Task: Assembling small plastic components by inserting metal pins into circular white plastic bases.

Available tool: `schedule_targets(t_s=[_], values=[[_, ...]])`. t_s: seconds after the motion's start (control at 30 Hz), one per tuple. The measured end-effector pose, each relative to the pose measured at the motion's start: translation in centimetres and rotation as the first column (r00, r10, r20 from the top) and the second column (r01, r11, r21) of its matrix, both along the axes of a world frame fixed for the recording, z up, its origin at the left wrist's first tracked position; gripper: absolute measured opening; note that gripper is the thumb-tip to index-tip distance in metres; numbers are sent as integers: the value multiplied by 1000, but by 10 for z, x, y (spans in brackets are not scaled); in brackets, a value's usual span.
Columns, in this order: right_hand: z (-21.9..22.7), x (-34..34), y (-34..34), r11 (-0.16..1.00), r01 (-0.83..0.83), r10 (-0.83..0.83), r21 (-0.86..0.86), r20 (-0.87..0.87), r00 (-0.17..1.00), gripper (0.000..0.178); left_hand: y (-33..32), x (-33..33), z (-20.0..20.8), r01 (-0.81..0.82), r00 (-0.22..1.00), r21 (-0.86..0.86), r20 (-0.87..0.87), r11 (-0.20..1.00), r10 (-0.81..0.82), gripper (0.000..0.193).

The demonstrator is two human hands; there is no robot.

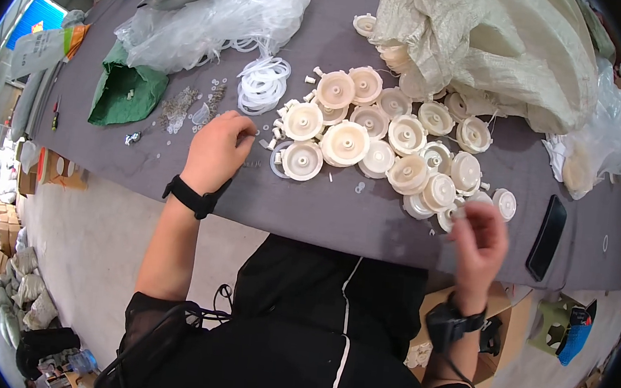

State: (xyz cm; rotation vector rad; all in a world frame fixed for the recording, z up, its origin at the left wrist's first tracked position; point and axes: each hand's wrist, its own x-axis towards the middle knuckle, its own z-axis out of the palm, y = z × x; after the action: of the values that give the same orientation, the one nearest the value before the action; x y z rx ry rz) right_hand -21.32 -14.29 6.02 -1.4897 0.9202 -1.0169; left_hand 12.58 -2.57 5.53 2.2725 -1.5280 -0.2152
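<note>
Cream plastic discs (346, 143), round with a raised hub, lie in a loose pile on the grey table. My left hand (215, 151) rests left of them, its fingers curled and the tips partly hidden; whatever they hold cannot be made out. Just beyond it lie small clear washers (200, 114) and a bundle of white rings (262, 85). Small white plugs (274, 134) are scattered between that hand and the discs. At the pile's near right edge my right hand (482, 244), slightly blurred, has thumb and fingers drawn together around a small pale piece I cannot identify.
A woven sack (489, 47) spills discs at the back right. Clear plastic bags (214, 28) and a green pouch (127, 94) lie on the left. A black phone (546, 238) sits near the right edge. Beneath the table stands a cardboard box (498, 354).
</note>
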Motion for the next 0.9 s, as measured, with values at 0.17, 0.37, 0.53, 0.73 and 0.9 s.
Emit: schedule_targets(t_s=[0.17,0.37,0.53,0.73,0.9], values=[[-24,31,41,839,-385,295,384,274,916,11,-3,-7,-5,63,997,-51,53,997,-60,14],[-44,47,60,732,-507,305,455,446,841,11,15,3,2,-27,999,10,42,1000,27,14],[-49,44,53,704,-510,204,495,547,812,11,19,-16,11,-17,999,96,-47,995,22,14],[-53,42,56,723,-502,240,475,508,827,12,13,-19,0,-1,1000,-79,30,997,3,16],[-56,42,56,735,-513,248,443,529,812,12,18,24,0,-124,969,-80,205,989,139,14]])
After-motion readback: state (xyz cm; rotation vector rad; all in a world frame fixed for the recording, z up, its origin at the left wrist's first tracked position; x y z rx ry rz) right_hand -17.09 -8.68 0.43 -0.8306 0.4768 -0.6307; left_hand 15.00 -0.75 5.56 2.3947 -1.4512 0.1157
